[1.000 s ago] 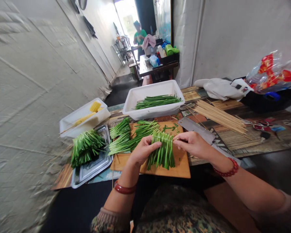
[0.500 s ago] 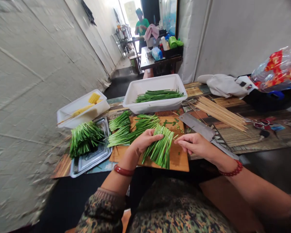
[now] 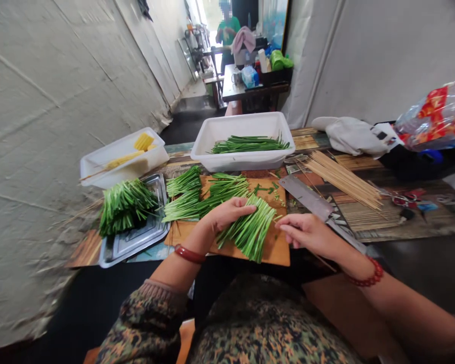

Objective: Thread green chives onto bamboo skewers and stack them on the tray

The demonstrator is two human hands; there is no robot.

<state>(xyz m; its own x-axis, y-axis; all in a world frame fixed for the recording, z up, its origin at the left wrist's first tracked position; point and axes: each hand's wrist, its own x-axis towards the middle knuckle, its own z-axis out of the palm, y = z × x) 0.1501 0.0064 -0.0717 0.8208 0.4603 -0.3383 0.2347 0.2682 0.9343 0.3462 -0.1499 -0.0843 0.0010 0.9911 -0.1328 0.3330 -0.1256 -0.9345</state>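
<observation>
Clasping green stalks (image 3: 249,230), slanted lengthwise far-right to near-left, in left hand (image 3: 227,214); pinching thin stick (image 3: 326,264) between fingers of right hand (image 3: 302,232).

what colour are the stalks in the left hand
The stalks are green, some paler, as the head view shows.

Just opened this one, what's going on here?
A person is working with green stems at a table. The left hand holds a bunch of green stems over the cutting board. The right hand, close to the bunch's right edge, pinches what looks like a thin stick. More cut stems lie at the board's left, and a stack of greens sits on the metal tray. A cleaver lies at the board's right.
</observation>
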